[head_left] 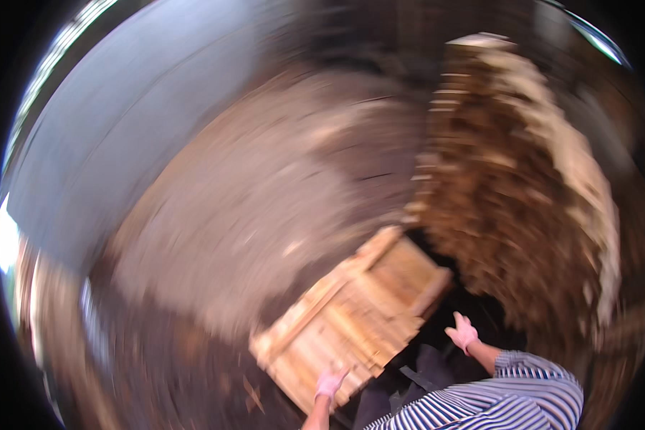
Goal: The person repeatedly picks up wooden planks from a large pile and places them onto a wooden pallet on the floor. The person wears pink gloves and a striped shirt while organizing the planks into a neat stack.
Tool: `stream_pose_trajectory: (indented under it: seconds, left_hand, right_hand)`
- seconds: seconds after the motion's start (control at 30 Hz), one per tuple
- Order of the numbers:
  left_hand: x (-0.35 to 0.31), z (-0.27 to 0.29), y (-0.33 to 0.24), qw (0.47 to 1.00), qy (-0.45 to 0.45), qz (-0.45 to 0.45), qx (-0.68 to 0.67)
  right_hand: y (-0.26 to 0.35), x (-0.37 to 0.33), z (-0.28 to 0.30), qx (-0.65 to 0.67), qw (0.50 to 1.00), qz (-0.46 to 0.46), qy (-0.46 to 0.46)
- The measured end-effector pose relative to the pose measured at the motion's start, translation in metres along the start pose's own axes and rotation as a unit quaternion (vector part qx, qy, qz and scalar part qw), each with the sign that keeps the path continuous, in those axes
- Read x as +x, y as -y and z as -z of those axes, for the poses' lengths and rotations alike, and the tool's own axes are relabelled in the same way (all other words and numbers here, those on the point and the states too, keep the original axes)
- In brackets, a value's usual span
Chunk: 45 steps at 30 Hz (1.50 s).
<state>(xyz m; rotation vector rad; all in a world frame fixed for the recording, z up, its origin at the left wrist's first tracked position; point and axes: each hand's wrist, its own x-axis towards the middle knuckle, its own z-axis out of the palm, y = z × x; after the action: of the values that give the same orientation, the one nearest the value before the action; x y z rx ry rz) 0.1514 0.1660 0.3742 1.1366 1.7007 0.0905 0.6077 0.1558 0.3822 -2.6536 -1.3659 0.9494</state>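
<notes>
A pale wooden panel or crate (pixel 322 321) made of boards with raised crosspieces lies slanted in front of my legs. My left hand (pixel 330 383), in a pinkish glove, is over its near edge with a finger or thumb stretched out to the right. Blur hides whether it touches the wood. To the right of the panel, my right hand (pixel 464 332), gloved alike, hangs apart from it with fingers spread and nothing in them.
A tall stack of ragged brown pieces (pixel 509 179), pale along its edges, rises at the right. Beyond the panel spreads a light brown heap or loose ground (pixel 244 208). A large grey curved-looking surface (pixel 122 136) stands at the left. Motion smears most surroundings.
</notes>
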Motion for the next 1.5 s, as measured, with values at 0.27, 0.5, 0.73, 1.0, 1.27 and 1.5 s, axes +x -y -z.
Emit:
stream_pose_trajectory:
  seconds: [0.27, 0.5, 0.73, 1.0, 1.27, 1.5]
  left_hand:
    - [0.074, 0.009, -0.077, 0.980, -0.015, -0.176, 0.096]
    - [0.030, 0.007, -0.388, 0.916, 0.026, -0.394, 0.070]
    - [-0.065, -0.062, -0.740, 0.766, 0.009, -0.643, 0.010]
    - [-0.054, -0.176, -0.978, 0.712, -0.257, -0.497, 0.424]
    - [0.027, -0.130, -1.045, 0.776, -0.167, -0.416, 0.443]
    - [-0.013, -0.153, -1.063, 0.859, -0.090, -0.380, 0.331]
  right_hand:
    - [-0.041, -0.053, 0.111, 0.254, 0.954, 0.069, -0.142]
    - [0.021, -0.063, 0.294, 0.258, 0.899, 0.298, -0.192]
    - [-0.007, 0.014, 0.479, 0.150, 0.866, 0.321, -0.353]
    - [-0.050, 0.084, 0.532, -0.065, 0.951, 0.150, -0.262]
    - [-0.044, 0.091, 0.533, -0.088, 0.939, 0.159, -0.293]
    - [-0.053, 0.102, 0.526, -0.056, 0.934, 0.157, -0.315]
